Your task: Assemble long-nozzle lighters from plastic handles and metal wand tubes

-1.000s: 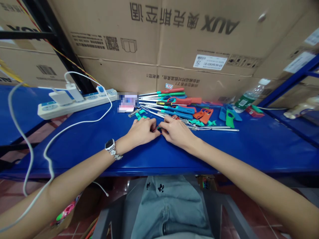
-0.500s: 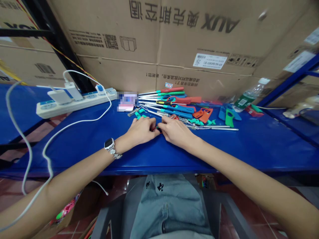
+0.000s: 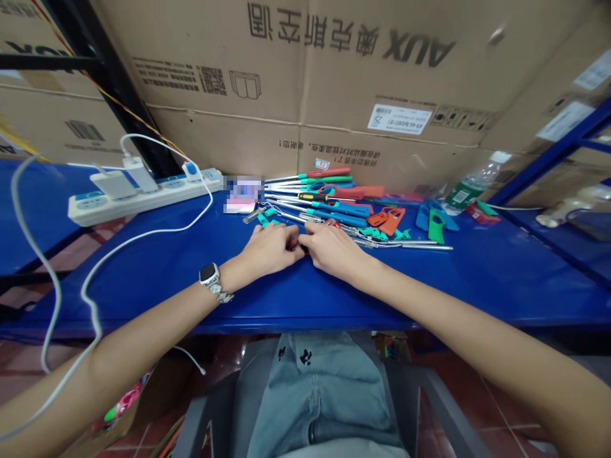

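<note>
Red piece sits at the centre of the frame, between the fingertips of the person's left hand and right hand, both pinched narrow around it. At lower left, a cardboard box holds pink and green things; the contents of the bottle at right are unclear. Only a red sliver of the piece shows; its shape is hidden.

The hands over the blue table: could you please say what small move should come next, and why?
Perhaps ease the right hand slightly away from the left hand, since they nearly meet and hide most of whatever is between them.
</note>
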{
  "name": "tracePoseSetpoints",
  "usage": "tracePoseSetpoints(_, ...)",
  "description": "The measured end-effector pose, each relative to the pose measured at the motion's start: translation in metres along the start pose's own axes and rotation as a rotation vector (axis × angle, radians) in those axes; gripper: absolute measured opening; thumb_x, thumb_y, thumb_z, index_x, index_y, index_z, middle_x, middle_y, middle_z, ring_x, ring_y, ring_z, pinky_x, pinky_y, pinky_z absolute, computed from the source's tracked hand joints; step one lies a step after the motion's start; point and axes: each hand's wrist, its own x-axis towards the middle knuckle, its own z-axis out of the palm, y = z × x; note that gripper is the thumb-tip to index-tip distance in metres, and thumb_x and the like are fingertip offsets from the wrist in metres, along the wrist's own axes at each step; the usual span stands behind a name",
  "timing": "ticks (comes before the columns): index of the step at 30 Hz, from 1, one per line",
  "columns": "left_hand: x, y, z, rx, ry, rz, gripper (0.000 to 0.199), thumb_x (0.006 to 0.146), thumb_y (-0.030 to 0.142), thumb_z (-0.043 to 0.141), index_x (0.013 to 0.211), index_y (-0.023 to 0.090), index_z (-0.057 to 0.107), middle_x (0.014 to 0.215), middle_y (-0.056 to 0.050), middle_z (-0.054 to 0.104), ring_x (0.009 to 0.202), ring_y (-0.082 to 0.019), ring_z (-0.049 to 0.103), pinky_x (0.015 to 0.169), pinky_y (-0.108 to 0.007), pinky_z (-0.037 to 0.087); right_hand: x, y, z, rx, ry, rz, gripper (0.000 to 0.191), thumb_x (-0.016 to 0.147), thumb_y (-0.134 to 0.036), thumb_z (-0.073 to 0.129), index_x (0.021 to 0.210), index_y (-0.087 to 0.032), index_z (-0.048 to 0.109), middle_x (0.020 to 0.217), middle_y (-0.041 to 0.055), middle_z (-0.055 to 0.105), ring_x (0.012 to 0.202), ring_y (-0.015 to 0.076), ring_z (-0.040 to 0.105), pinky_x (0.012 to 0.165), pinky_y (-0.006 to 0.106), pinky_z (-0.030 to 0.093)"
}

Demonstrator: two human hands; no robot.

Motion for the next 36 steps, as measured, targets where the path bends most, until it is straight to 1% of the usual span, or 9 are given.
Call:
tracePoseSetpoints(6, 0.000, 0.000, -0.001, -0.006, -0.001, -0.002, 0.015, 0.088, 0.035, 0.058, 0.080, 0.023, 0.052, 0.083, -0.006, 0.066, 0.096, -0.033, 0.064, 0.086, -0.047, 0.042, -0.002, -0.003, 0.004, 0.029, 0.046, 0.027, 0.033, 0.093, -0.004, 0.048, 0.107, -0.015, 0.075, 0.106, 0.0098, 0.060, 0.069, 0.0140, 0.038, 0.064, 0.033, 0.022)
tracePoseSetpoints(10, 0.001, 0.001, -0.001, 0.009, -0.003, -0.003, 0.015, 0.088, 0.035, 0.058, 0.081, 0.022, 0.054, 0.084, -0.005, 0.067, 0.097, -0.032, 0.064, 0.086, -0.046, 0.041, -0.002, -0.002, 0.007, 0.065, 0.076, 0.074, 0.030, 0.092, -0.005, 0.048, 0.102, -0.015, 0.074, 0.106, 0.0098, 0.060, 0.066, 0.0129, 0.036, 0.064, 0.033, 0.022)
tracePoseSetpoints(19, 0.001, 0.001, -0.001, -0.046, 0.011, -0.026, 0.012, 0.088, 0.031, 0.061, 0.082, 0.022, 0.055, 0.083, -0.002, 0.068, 0.090, -0.027, 0.063, 0.083, -0.042, 0.038, -0.004, 0.007, 0.011, 0.106, 0.124, 0.097, 0.024, 0.095, -0.008, 0.050, 0.092, -0.018, 0.072, 0.100, 0.0078, 0.061, 0.075, 0.0175, 0.047, 0.067, 0.033, 0.029)
tracePoseSetpoints(23, 0.003, -0.003, 0.000, -0.074, 0.016, -0.002, 0.014, 0.087, 0.030, 0.063, 0.079, 0.022, 0.055, 0.079, -0.002, 0.068, 0.088, -0.026, 0.062, 0.082, -0.040, 0.037, -0.009, 0.015, 0.013, 0.099, 0.167, 0.042, 0.023, 0.100, -0.015, 0.055, 0.096, -0.019, 0.077, 0.101, 0.0088, 0.064, 0.091, 0.0225, 0.055, 0.077, 0.034, 0.035)
tracePoseSetpoints(26, 0.004, -0.008, 0.000, -0.110, 0.014, 0.041, 0.013, 0.085, 0.028, 0.065, 0.079, 0.021, 0.057, 0.078, -0.001, 0.068, 0.080, -0.023, 0.061, 0.080, -0.038, 0.038, -0.013, 0.025, 0.017, 0.170, 0.237, -0.026, 0.015, 0.100, -0.023, 0.064, 0.102, -0.022, 0.079, 0.113, 0.0093, 0.067, 0.109, 0.0266, 0.057, 0.091, 0.039, 0.038)
tracePoseSetpoints(29, 0.004, -0.012, -0.001, -0.139, 0.000, 0.108, 0.012, 0.084, 0.029, 0.067, 0.080, 0.020, 0.060, 0.078, -0.001, 0.068, 0.078, -0.022, 0.061, 0.078, -0.037, 0.039, -0.014, 0.033, 0.017, 0.299, 0.237, -0.003, 0.009, 0.095, -0.025, 0.073, 0.103, -0.023, 0.077, 0.125, 0.0089, 0.065, 0.119, 0.0273, 0.056, 0.100, 0.043, 0.036)
tracePoseSetpoints(32, 0.005, -0.015, -0.004, -0.127, -0.005, 0.164, 0.011, 0.084, 0.029, 0.068, 0.082, 0.020, 0.062, 0.079, -0.002, 0.068, 0.081, -0.023, 0.061, 0.077, -0.035, 0.039, -0.011, 0.037, 0.013, 0.383, 0.162, 0.021, 0.009, 0.090, -0.025, 0.078, 0.096, -0.022, 0.072, 0.114, 0.0059, 0.069, 0.113, 0.0255, 0.060, 0.101, 0.044, 0.035)
tracePoseSetpoints(34, 0.005, -0.017, -0.006, -0.115, -0.004, 0.195, 0.010, 0.083, 0.028, 0.069, 0.082, 0.021, 0.062, 0.079, -0.001, 0.067, 0.080, -0.023, 0.061, 0.076, -0.034, 0.040, -0.009, 0.037, 0.009, 0.433, 0.114, 0.006, 0.012, 0.088, -0.025, 0.079, 0.094, -0.021, 0.069, 0.101, 0.0035, 0.071, 0.099, 0.0222, 0.063, 0.095, 0.040, 0.037)
tracePoseSetpoints(36, 0.005, -0.018, -0.007, -0.112, 0.004, 0.227, 0.010, 0.083, 0.027, 0.069, 0.083, 0.021, 0.062, 0.078, -0.001, 0.067, 0.077, -0.022, 0.061, 0.075, -0.033, 0.040, -0.010, 0.036, 0.007, 0.510, 0.100, 0.009, 0.014, 0.087, -0.024, 0.080, 0.094, -0.020, 0.068, 0.093, 0.0022, 0.072, 0.087, 0.0187, 0.063, 0.085, 0.034, 0.041)
